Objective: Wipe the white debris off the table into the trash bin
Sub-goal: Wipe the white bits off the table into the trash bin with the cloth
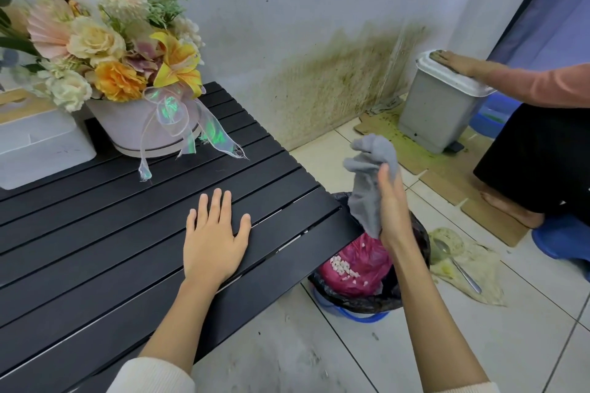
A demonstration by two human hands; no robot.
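Note:
My left hand (214, 238) lies flat, fingers straight, on the black slatted table (95, 233) near its right edge. My right hand (393, 207) grips a grey cloth (370, 182) that hangs bunched above the trash bin (370, 303). The bin stands on the floor just beyond the table's corner, lined with a black bag. Inside it, small white debris pieces (343, 266) lie on a crumpled pink plastic bag (360, 268). I see no white pieces on the visible table top.
A flower arrangement in a white pot (150, 134) and a white box (41, 150) stand at the table's back left. Another person sits at the right, hand on a grey lidded bin (437, 112). A dirty rag with a spoon (459, 265) lies on the tiled floor.

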